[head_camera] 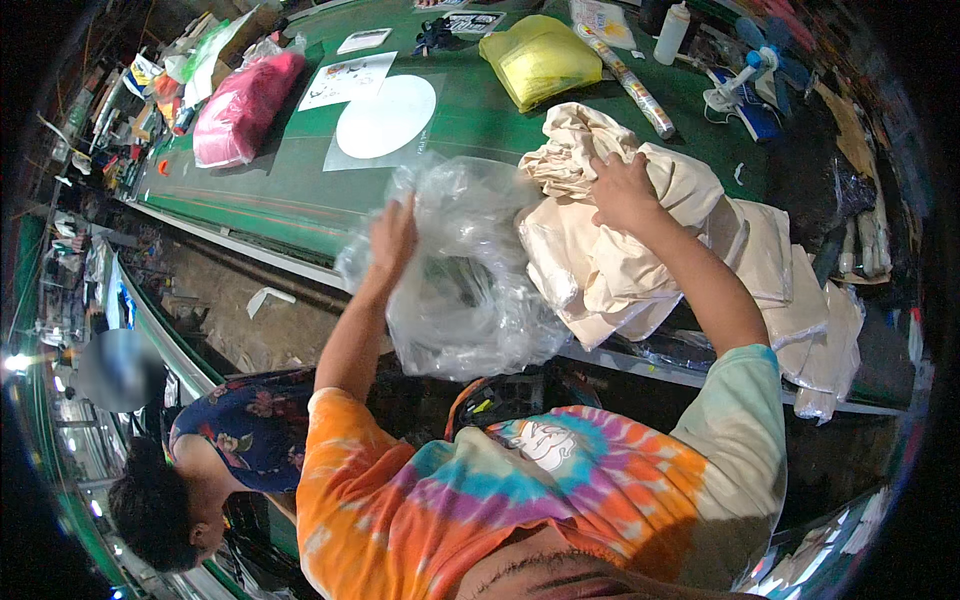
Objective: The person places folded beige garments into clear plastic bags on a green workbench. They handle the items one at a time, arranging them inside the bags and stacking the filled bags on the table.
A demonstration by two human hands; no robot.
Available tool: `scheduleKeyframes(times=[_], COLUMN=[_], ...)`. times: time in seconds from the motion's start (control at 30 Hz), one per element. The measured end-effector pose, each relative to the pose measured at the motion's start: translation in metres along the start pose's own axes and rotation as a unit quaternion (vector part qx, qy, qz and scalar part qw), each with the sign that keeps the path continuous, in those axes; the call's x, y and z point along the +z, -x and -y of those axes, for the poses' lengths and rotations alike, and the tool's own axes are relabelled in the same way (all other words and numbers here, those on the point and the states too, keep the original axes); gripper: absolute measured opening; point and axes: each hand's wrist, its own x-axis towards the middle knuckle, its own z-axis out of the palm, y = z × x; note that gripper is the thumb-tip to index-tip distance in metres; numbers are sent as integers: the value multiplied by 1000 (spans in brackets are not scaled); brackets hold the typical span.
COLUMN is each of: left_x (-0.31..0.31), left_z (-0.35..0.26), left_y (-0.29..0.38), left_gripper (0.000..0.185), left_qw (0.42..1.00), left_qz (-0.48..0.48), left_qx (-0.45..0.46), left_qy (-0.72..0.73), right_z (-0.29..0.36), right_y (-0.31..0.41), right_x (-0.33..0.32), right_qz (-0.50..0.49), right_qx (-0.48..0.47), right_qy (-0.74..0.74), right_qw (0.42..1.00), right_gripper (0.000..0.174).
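Observation:
My left hand (394, 234) grips the left side of a large, crumpled clear plastic bag (480, 330). The bag spreads across the table's near edge and hangs partly over it; its upper part is blurred. To the right, my right hand (624, 193) lies with spread fingers on a bunched cream cloth (581, 142). Under that cloth are folded cream fabric pieces (551, 240), some in clear plastic. More packed cream fabric bundles (761, 251) overlap in a row towards the right end of the table.
On the green table (285, 217) are a pink bundle in plastic (251, 105), a sheet with a white oval (386, 116), a yellow bag (540, 60), a printed tube (630, 82), a white squeeze bottle (671, 34) and a blue fan (757, 60). Another person (247, 435) is close on my left.

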Motion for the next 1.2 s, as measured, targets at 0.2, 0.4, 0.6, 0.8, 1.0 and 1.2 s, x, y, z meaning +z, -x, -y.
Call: scheduleKeyframes(times=[0.2, 0.4, 0.6, 0.8, 1.0, 1.2], left_x=[-37, -15, -24, -82, -82, -78], left_z=[-1, -38, -98, -118, -140, -159], left_y=[-29, -10, 11, 7, 15, 32], left_gripper=[55, 74, 78, 76, 89, 72], left_qw=[998, 908, 916, 978, 963, 978], left_qz=[-52, 217, 325, 147, 140, 29], left_qx=[-15, -81, -69, -46, -73, 19], left_qy=[-4, 351, 226, 141, 221, 206], right_z=[-10, -5, 4, -6, -9, 24], right_y=[8, 5, 3, 3, 4, 11], right_x=[7, 24, 30, 25, 20, 7], right_qz=[-9, -6, -42, -44, -91, -141], right_qx=[4, 45, -44, -52, -65, -180], right_qy=[-42, 9, 29, -92, -126, -118], right_qw=[999, 999, 998, 993, 986, 966], right_gripper=[51, 42, 34, 44, 42, 31])
